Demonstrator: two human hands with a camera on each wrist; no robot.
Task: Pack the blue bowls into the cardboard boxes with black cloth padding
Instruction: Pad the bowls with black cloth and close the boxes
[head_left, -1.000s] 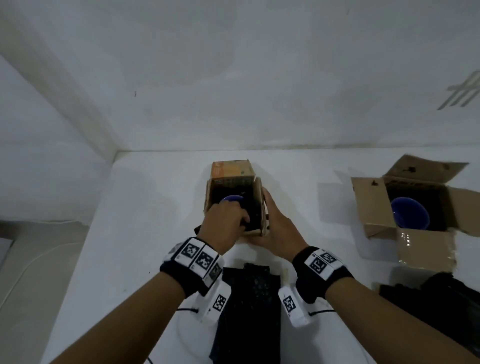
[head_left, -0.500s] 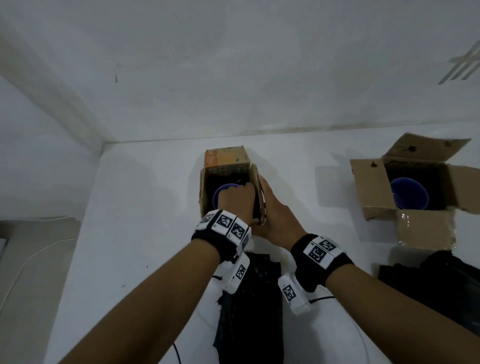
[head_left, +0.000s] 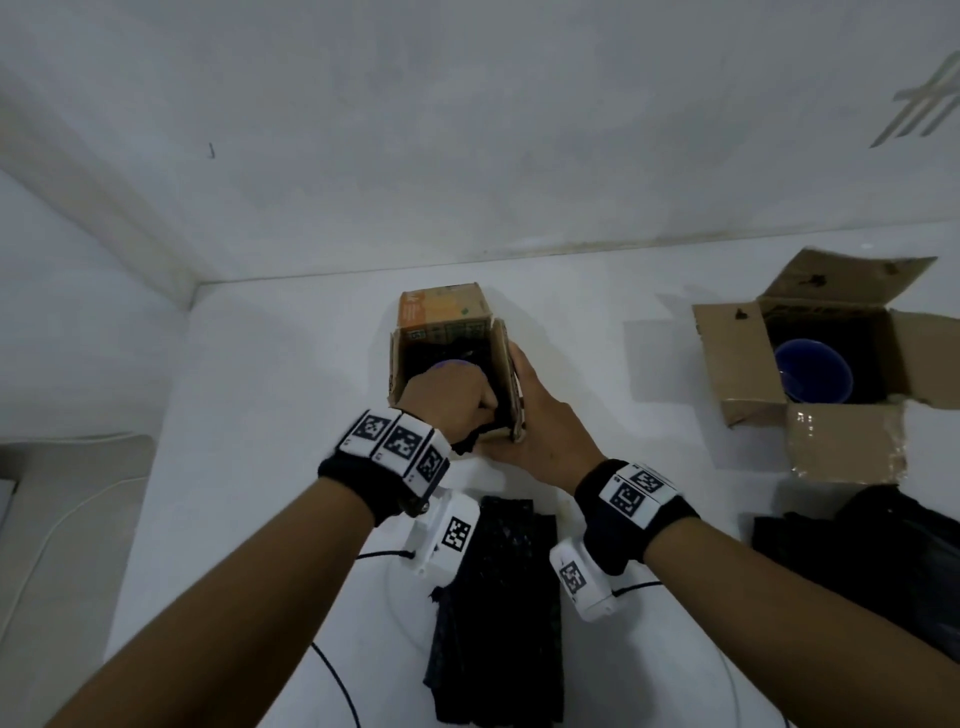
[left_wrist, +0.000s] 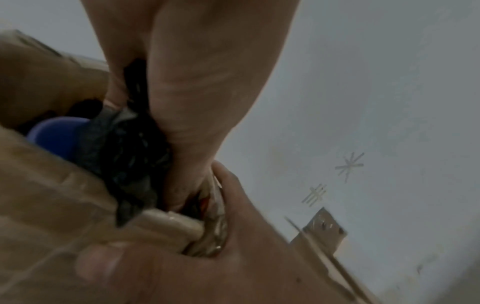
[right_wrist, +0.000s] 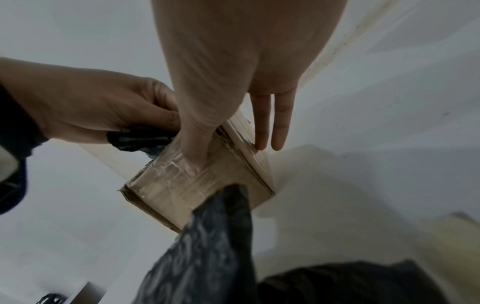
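Padding was going in around the blue bowl (head_left: 451, 365).
The left hand (head_left: 451, 404) gripped black cloth (left_wrist: 124, 148) inside the small box (head_left: 447, 332) mid-table; the right hand (head_left: 545, 415), fingers straight, braced its side. Next: tuck gently.

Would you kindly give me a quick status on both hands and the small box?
Left hand grips black cloth padding inside small cardboard box. Right hand steadies the box, fingers straight. Blue bowl seated inside. Nothing blocking.
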